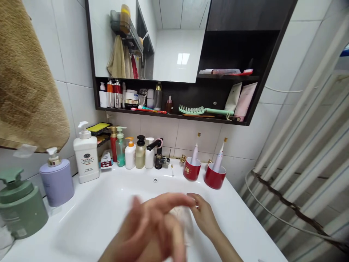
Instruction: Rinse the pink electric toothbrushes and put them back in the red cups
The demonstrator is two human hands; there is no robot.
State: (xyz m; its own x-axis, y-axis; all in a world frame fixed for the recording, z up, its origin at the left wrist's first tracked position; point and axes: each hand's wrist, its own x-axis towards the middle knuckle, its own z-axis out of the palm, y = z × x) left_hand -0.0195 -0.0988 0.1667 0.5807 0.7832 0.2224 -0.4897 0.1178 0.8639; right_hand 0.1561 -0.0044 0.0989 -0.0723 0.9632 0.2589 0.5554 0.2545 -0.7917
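Observation:
My left hand (158, 225) hovers over the white sink (89, 214), smeared by motion. Its index finger stretches to the right, the thumb stands apart, and the other fingers curl loosely; I see nothing held in it. Just beyond it is my right hand (204, 216), fingers bent toward a pale, limp-looking thing (185, 220). That thing hangs low over the basin at the right fingertips, partly hidden behind my left hand; blur hides what kind it is. A black faucet (158, 153) rises at the back rim of the sink.
Two red cups (192, 171) with electric toothbrushes stand at the back right. Several pump bottles (131, 154) line the back rim; a lavender bottle (57, 185) and a green one (21, 207) are at left. A dark mirror cabinet (169, 116) overhangs the sink. Pipes (294, 145) run at right.

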